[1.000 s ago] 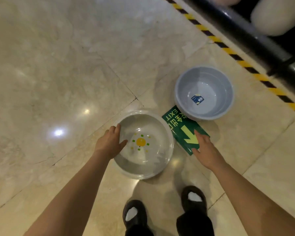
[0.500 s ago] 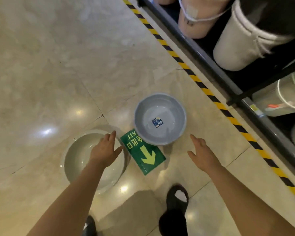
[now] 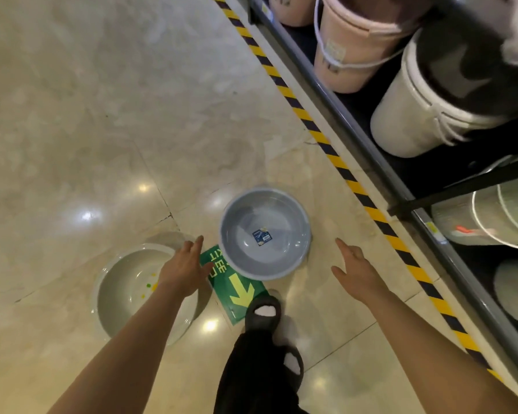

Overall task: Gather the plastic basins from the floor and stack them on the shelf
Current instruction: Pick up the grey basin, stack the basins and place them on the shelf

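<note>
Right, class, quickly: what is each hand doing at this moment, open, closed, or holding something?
Left hand: open, holding nothing, above the clear basin.
Right hand: open, holding nothing, beside the grey basin.

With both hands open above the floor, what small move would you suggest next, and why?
Probably lower both hands to the grey basin's rim and grip it. The left hand and right hand are open and empty on either side of it, and it sits upright on the floor, partly on the green exit sign.
</note>
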Demonstrator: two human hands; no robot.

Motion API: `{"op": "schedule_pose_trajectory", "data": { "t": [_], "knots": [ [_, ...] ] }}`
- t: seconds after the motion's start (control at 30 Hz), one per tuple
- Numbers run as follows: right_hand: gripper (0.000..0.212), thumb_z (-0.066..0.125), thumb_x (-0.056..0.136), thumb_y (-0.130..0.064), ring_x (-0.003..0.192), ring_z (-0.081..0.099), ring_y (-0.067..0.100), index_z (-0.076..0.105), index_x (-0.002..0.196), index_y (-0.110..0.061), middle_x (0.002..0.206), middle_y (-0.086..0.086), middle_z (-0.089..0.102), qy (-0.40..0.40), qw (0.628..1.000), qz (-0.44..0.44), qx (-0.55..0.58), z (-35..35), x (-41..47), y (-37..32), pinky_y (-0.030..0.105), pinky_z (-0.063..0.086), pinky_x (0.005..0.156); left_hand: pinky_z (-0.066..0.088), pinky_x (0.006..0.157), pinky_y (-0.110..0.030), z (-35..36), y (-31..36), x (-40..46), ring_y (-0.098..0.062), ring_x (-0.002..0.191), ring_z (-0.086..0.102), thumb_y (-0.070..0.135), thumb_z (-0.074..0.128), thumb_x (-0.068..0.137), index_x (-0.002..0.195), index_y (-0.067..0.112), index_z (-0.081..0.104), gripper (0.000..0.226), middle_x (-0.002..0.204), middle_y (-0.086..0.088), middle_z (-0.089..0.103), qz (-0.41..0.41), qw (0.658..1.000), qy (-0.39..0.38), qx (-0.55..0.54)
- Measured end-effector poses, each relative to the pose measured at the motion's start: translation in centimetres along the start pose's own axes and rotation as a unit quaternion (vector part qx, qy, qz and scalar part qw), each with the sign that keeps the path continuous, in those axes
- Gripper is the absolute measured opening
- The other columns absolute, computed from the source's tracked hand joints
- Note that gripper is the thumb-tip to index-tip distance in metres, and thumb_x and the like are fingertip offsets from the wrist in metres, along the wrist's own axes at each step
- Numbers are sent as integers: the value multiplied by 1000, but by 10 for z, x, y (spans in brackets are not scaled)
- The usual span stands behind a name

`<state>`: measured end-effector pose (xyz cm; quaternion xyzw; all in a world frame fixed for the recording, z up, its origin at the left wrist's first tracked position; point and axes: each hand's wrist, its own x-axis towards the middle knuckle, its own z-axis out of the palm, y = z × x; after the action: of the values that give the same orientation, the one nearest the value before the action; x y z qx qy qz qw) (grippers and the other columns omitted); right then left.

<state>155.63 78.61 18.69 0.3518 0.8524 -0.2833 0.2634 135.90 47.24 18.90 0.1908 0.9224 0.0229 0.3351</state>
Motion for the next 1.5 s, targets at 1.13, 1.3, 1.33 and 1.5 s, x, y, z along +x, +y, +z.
{"op": "schedule_pose_trajectory", "data": {
  "t": [1.13, 1.3, 1.33, 1.5],
  "knots": [
    [90, 51, 93, -23, 110, 40, 11, -18, 138, -60, 153, -8, 20, -65, 969, -222, 81, 131, 323, 53, 30, 37, 90, 41, 98, -41, 262, -7, 194, -30, 118, 52, 17, 56, 87, 143, 41, -26, 102, 150, -11, 33, -85, 937, 124, -317],
    [90, 52, 91, -22, 107, 39, 7, -14, 138, -61, 148, -10, 25, -79, 969, -219, 84, 116, 320, 42, 30, 36, 90, 43, 88, -36, 246, -7, 190, -28, 107, 55, 15, 55, 85, 140, 45, -29, 104, 139, -13, 46, -102, 936, 110, -318],
    [90, 51, 91, -21, 107, 38, 7, -13, 139, -61, 147, -9, 26, -86, 969, -216, 79, 111, 318, 38, 29, 36, 90, 41, 84, -34, 240, -8, 187, -29, 103, 56, 15, 55, 84, 142, 43, -27, 104, 135, -14, 49, -106, 937, 106, -316],
    [88, 51, 91, -21, 115, 37, 8, -12, 140, -58, 146, -8, 26, -114, 966, -219, 76, 70, 271, 18, 33, 40, 95, 40, 82, -32, 200, 0, 134, -28, 97, 57, 14, 56, 84, 143, 42, -25, 104, 128, -15, 54, -126, 930, 96, -331]
  ]
}}
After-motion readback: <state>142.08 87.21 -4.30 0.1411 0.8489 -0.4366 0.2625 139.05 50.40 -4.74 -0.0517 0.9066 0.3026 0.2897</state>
